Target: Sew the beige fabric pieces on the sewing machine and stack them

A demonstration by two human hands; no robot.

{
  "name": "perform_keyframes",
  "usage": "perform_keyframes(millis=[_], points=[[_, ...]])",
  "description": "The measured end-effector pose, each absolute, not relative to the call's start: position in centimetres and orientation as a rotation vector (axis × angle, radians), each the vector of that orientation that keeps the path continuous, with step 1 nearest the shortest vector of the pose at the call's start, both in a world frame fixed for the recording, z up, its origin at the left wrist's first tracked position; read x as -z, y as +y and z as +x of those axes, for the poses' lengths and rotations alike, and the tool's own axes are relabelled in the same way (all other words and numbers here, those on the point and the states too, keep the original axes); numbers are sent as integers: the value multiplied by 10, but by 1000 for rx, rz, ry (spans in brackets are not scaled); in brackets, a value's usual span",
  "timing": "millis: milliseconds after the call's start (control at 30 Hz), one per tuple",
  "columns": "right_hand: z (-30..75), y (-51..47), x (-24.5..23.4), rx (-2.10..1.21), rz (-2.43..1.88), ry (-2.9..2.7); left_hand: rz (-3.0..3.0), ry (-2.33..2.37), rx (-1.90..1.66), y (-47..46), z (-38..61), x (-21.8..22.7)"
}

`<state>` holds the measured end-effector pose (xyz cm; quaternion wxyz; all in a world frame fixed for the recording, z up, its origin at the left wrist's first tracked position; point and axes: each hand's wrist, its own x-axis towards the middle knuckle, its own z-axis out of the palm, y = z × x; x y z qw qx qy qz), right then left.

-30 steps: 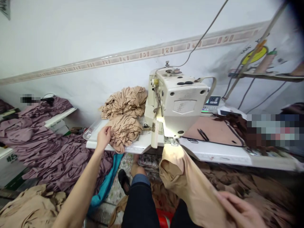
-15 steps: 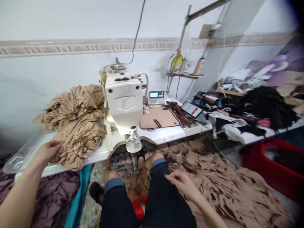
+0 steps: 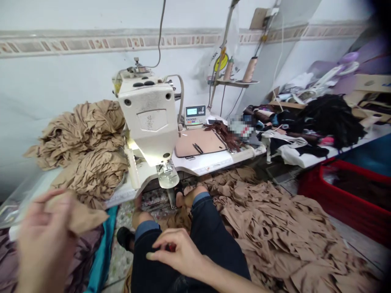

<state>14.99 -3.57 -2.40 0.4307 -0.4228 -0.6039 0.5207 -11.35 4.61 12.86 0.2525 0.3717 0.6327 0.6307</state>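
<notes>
My left hand (image 3: 45,232), blurred by motion, is closed on a piece of tan fabric (image 3: 87,217) at the lower left. Behind it, a large heap of the same crumpled tan fabric (image 3: 82,134) lies on the sewing table's left side. My right hand (image 3: 180,250) hovers over my lap, thumb and fingers apart, with nothing between them. In front of me stands a white sewing machine (image 3: 148,118), its lamp lit beside the needle area. A rounded clear guard or arm end (image 3: 168,177) projects below the head.
Black thread snips (image 3: 197,148) lie on a pink mat (image 3: 210,140). Behind them is a control panel (image 3: 195,114). Thread cones (image 3: 250,70) stand on a rack. Tan pieces (image 3: 275,228) cover the floor at right, near a red basket (image 3: 345,203). Teal cloth (image 3: 104,248) hangs at left.
My left hand has come off the heap toward me, bringing a fabric piece. My right hand has moved left across my lap. The view has shifted slightly.
</notes>
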Motion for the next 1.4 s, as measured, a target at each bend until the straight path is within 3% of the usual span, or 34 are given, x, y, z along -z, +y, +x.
perform_keyframes(millis=[167, 300, 400, 533, 700, 933, 1100, 1233, 1400], points=[[117, -32, 21, -1209, -1009, -1501, 922, 1418, -1425, -3, -14, -50], [135, -24, 35, -1295, -1178, -1632, 1106, 1396, -1281, -5, -12, 5], [173, -12, 34, -1304, -1183, -1731, 1359, 1253, -1019, -5, -26, 20], [223, 7, 17, -1298, -1166, -1870, 1668, 1162, -650, -11, -26, 19], [254, 25, 1, -1547, -1001, -2093, 1770, 1041, -554, -12, -5, 10], [267, 35, -11, -1338, -912, -2065, 1573, 1066, -658, -8, 7, 18], [260, 25, -10, -1400, -1026, -1875, 1455, 1156, -819, -7, 3, 15], [252, 19, -19, -1359, -1068, -1785, 1655, 1202, -895, 3, -8, -4], [242, 14, -48, -1046, -1131, -1713, 2012, 1124, -930, 22, -19, -26]])
